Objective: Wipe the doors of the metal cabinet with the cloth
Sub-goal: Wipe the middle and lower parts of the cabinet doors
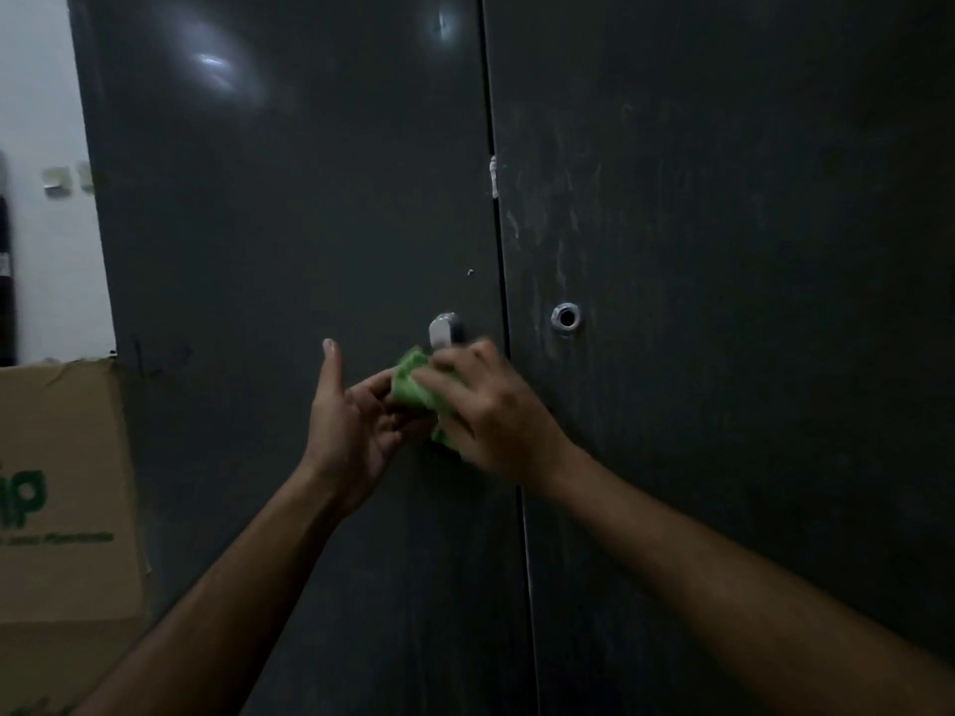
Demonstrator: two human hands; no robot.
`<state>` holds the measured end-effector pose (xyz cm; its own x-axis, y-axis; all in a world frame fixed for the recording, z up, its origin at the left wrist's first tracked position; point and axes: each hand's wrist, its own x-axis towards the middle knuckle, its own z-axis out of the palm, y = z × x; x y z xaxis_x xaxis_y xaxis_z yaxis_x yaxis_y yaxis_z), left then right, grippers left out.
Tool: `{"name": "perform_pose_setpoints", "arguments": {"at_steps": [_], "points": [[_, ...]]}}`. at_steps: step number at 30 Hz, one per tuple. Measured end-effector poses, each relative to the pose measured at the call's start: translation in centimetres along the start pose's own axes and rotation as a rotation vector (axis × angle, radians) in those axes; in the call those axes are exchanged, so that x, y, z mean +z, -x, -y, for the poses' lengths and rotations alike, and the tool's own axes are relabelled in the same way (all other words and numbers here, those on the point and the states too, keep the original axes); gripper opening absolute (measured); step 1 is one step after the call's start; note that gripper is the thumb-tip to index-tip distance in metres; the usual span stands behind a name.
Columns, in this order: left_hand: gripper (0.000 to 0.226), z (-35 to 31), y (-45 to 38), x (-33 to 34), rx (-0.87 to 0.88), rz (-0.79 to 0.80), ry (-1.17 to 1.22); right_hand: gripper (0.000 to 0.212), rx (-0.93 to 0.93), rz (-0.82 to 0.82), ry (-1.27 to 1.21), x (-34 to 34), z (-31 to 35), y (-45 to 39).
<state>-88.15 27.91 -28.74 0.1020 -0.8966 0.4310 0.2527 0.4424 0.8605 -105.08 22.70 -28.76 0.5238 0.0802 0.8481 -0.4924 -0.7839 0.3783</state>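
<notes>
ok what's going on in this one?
A person stands at a dark grey metal cabinet with two closed doors. Both hands hold a bunched green cloth in front of the left door, just below its silver handle. The right hand covers the cloth from above; the left hand pinches it from the side. The right door shows pale smears and a round keyhole. A brown cardboard box sits at the left.
</notes>
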Motion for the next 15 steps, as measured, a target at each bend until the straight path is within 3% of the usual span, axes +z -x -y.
{"name": "perform_pose_setpoints", "arguments": {"at_steps": [3, 6, 10, 12, 15], "points": [[0.095, 0.0, 0.6, 0.1, -0.028, 0.017, -0.047, 0.043, -0.123, 0.148, -0.007, -0.3, 0.2, 3.4], [0.091, 0.0, 0.9, 0.1, -0.01, 0.008, -0.101, 0.038, -0.119, 0.09, -0.032, -1.5, -0.7, 1.7], [0.085, -0.2, 0.6, 0.2, 0.055, -0.005, -0.165, 0.046, 0.266, -0.213, -0.203, -3.4, -2.7, -3.2], [0.073, 0.0, 0.3, 0.6, 0.094, -0.033, -0.207, 0.05, 0.358, -0.179, -0.24, -3.2, -2.8, -5.6], [0.058, 0.6, -0.1, 1.3, 0.15, -0.104, -0.224, 0.035, 0.373, -0.12, -0.229, -1.9, -2.1, -7.1]]}}
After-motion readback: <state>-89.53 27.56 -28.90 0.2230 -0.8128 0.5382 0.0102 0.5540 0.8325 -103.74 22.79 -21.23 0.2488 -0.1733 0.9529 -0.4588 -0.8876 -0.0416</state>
